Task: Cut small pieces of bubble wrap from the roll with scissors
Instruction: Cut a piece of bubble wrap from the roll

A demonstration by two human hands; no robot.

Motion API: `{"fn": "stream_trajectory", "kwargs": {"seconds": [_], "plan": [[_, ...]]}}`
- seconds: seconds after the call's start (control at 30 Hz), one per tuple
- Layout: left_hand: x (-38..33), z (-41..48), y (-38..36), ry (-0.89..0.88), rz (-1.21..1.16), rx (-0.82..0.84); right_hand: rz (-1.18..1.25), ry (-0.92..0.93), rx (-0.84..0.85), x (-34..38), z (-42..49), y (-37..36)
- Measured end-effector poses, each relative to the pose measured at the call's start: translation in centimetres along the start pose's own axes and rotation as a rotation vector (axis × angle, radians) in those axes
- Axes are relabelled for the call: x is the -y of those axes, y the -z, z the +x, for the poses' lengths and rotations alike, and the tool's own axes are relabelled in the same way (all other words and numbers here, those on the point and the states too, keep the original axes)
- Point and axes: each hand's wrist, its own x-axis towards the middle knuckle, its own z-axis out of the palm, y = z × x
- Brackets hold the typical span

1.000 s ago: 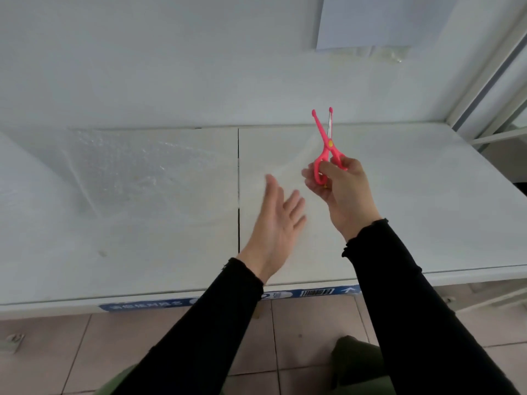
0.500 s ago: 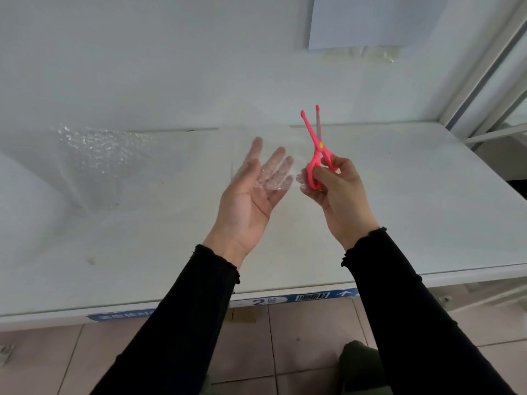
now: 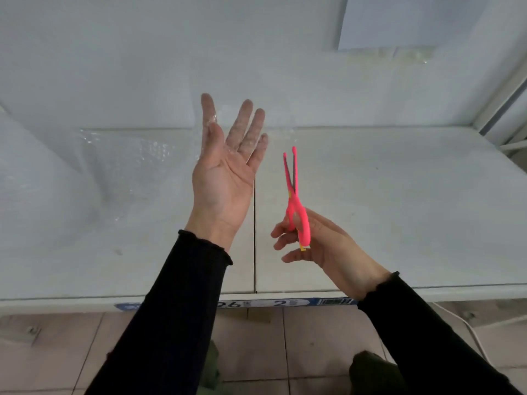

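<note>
A clear bubble wrap sheet [image 3: 137,155] runs from the roll [image 3: 34,172] at the far left of the white table [image 3: 399,209] up to my left hand [image 3: 225,178]. That hand is raised, palm toward me; its spread fingers look hazy behind the sheet's edge, with the thumb on the near side. My right hand [image 3: 322,246] is lower and to the right, near the table's front edge. It grips the pink scissors [image 3: 293,195] by the handles. The blades point up and are slightly apart, clear of the wrap.
A dark seam [image 3: 254,238] splits the tabletop just right of my left wrist. A white wall rises behind the table with a paper sheet [image 3: 413,18] taped on it. A window frame [image 3: 507,104] stands at the right. A white cable [image 3: 470,329] hangs over the tiled floor.
My left hand has turned palm up and risen, lifting the edge of the wrap. My right hand has come down and toward the table's front edge with the scissors.
</note>
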Motion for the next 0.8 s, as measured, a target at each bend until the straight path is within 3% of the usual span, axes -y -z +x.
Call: {"fn": "stream_trajectory", "kwargs": {"seconds": [0.2, 0.8], "plan": [[1.3, -0.5, -0.7, 0.042, 0.031, 0.007, -0.094, 0.053, -0.04, 0.6, 0.4, -0.7], [3.1, -1.1, -2.3, 0.122, -0.137, -0.001, -0.063, 0.131, -0.117, 0.6, 0.9, -1.2]]}}
